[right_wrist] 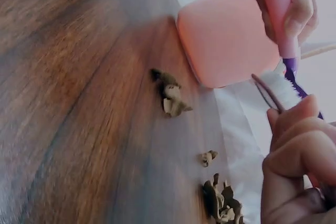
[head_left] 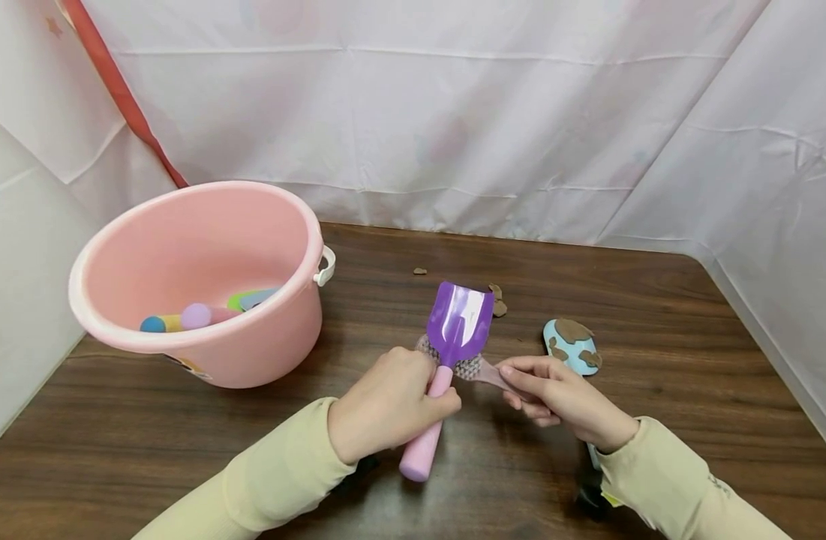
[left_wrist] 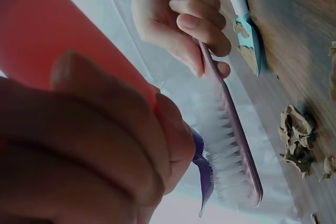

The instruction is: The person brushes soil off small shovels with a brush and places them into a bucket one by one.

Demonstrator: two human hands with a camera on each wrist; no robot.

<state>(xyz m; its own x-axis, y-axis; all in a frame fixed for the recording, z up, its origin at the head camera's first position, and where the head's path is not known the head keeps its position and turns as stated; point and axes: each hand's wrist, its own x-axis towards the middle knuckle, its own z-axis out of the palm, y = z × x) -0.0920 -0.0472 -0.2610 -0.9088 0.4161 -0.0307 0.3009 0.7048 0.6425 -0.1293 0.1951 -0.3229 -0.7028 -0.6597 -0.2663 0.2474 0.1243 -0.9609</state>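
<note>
Pale-yellow cloth sleeves (head_left: 284, 465) reach in beside the big pink plastic bucket (head_left: 271, 349), which already holds several colourful items (head_left: 213, 316). Right of the bucket, the left hand (head_left: 388, 405) grips the purple-bladed, pink-handled shovel (head_left: 458, 330), its upper face apparently clean; the light-blue shovel (head_left: 575, 350), farther right, seems undone, caked brown. Under the purple blade, the right hand (head_left: 564, 394) holds the mauve, white-bristled brush (head_left: 485, 370), with brown crumbs (head_left: 499, 308) left on the surface (head_left: 379, 300).

The table (head_left: 689, 315) is of dark brown wood with visible grain. Behind the table hangs a white cloth (head_left: 399, 120) with fold lines and pale pink spots. White cloth also stands at the table's left and right sides. A red ribbon (head_left: 115, 82) slants down toward the table's back left corner. Light shines softly on the table.
</note>
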